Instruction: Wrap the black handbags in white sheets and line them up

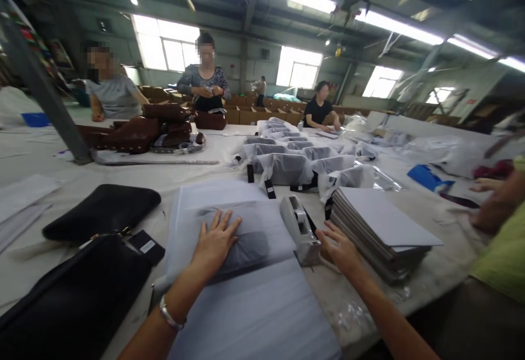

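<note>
My left hand (219, 239) lies flat with spread fingers on a dark flat item wrapped in thin white tissue paper (254, 234). More of the white paper (250, 311) spreads toward me under my forearm. At the near end of a grey tape dispenser (299, 228) is my right hand (338, 248), its fingers bent together at the cutting edge; the tape in the pinch is too small to make out clearly. A black pouch (102, 209) and a larger black bag (82, 294) with a black tag (147, 247) lie left of the paper.
A stack of grey-white boards (385, 218) stands right of the dispenser. Behind are rows of tissue-wrapped dark bags (287, 168) and piled brown bags (135, 133). A metal post (49, 81) rises at left. Co-workers are across the table; another person's arm (500, 196) reaches in at right.
</note>
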`<state>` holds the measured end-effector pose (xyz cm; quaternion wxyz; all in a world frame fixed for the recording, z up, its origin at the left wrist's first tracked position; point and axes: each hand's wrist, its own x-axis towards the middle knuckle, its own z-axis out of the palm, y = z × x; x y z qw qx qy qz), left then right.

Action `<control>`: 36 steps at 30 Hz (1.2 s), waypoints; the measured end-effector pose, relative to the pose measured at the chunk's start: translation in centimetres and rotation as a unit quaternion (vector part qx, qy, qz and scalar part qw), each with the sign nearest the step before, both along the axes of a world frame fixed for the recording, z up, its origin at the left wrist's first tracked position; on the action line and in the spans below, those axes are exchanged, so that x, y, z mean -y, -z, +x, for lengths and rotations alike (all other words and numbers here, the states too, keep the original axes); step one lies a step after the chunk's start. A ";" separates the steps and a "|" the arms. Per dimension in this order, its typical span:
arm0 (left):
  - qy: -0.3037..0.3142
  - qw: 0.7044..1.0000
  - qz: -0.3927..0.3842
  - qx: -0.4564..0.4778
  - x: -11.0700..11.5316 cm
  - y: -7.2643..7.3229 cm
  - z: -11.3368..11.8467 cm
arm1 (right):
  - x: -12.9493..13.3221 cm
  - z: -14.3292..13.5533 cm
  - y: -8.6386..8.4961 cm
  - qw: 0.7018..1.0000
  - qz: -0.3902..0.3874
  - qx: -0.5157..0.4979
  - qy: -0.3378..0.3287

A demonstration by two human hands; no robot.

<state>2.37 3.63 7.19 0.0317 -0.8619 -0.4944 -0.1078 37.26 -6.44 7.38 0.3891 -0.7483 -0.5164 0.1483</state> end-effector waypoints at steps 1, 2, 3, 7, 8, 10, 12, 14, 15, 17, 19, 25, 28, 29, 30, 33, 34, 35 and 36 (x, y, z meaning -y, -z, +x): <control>-0.002 1.000 -0.001 -0.007 0.0 0.1 0.0 | 0.1 -0.4 0.1 0.999 -0.013 -0.037 0.000; -0.006 1.000 -0.003 -0.015 0.0 0.1 0.0 | 0.0 -0.9 0.3 0.998 -0.019 -0.065 -0.001; -0.009 1.000 -0.003 -0.022 0.0 0.2 0.0 | -0.2 -1.3 0.4 0.996 -0.019 -0.085 -0.002; -0.016 0.999 0.006 -0.044 -0.3 0.8 -0.1 | -0.9 -2.6 0.6 0.989 0.012 -0.143 0.023; -0.017 0.999 0.008 -0.049 -0.4 1.0 -0.2 | -1.0 -2.8 0.5 0.987 0.026 -0.154 0.033; -0.019 0.998 0.010 -0.056 -0.6 1.2 -0.2 | -0.8 -3.3 0.2 0.983 0.061 -0.168 0.049; -0.020 0.998 0.009 -0.060 -0.6 1.2 -0.2 | -0.1 -3.9 -0.5 0.978 0.096 -0.172 0.063; -0.020 0.998 0.010 -0.055 -0.4 1.0 -0.2 | 0.9 -4.7 -1.3 0.970 0.127 -0.193 0.070; -0.020 0.998 0.011 -0.051 -0.3 0.9 -0.2 | 1.6 -5.0 -1.6 0.963 0.136 -0.224 0.072; -0.019 0.999 0.012 -0.043 0.0 0.6 -0.2 | 2.9 -5.6 -1.9 0.941 0.135 -0.301 0.073; -0.017 0.999 0.013 -0.041 0.2 0.3 -0.1 | 4.2 -5.8 -1.5 0.921 0.112 -0.367 0.072; -0.010 0.999 0.008 -0.035 0.3 0.1 -0.2 | 5.4 -4.9 1.8 0.912 0.040 -0.401 0.077; -0.010 0.999 -0.001 -0.033 0.1 -0.1 -0.2 | 4.8 -3.9 3.0 0.928 0.030 -0.364 0.072; -0.009 0.999 -0.005 -0.031 0.1 -0.1 -0.2 | 4.7 -3.5 3.2 0.936 0.027 -0.344 0.069; -0.008 1.000 -0.009 -0.028 0.0 -0.2 -0.3 | 4.7 -3.1 3.2 0.945 0.023 -0.319 0.066; -0.005 1.000 -0.015 -0.017 0.0 -0.2 -0.3 | 5.6 -1.6 2.6 0.969 0.014 -0.239 0.056; -0.003 1.000 -0.015 -0.013 0.0 -0.2 -0.3 | 6.0 -1.1 2.0 0.977 0.014 -0.209 0.047; -0.002 1.000 -0.015 -0.010 0.0 -0.2 -0.3 | 6.3 -0.7 1.3 0.986 0.018 -0.166 0.026; -0.002 1.000 -0.015 -0.007 0.0 -0.2 -0.3 | 6.4 -0.4 0.4 0.994 0.023 -0.110 -0.009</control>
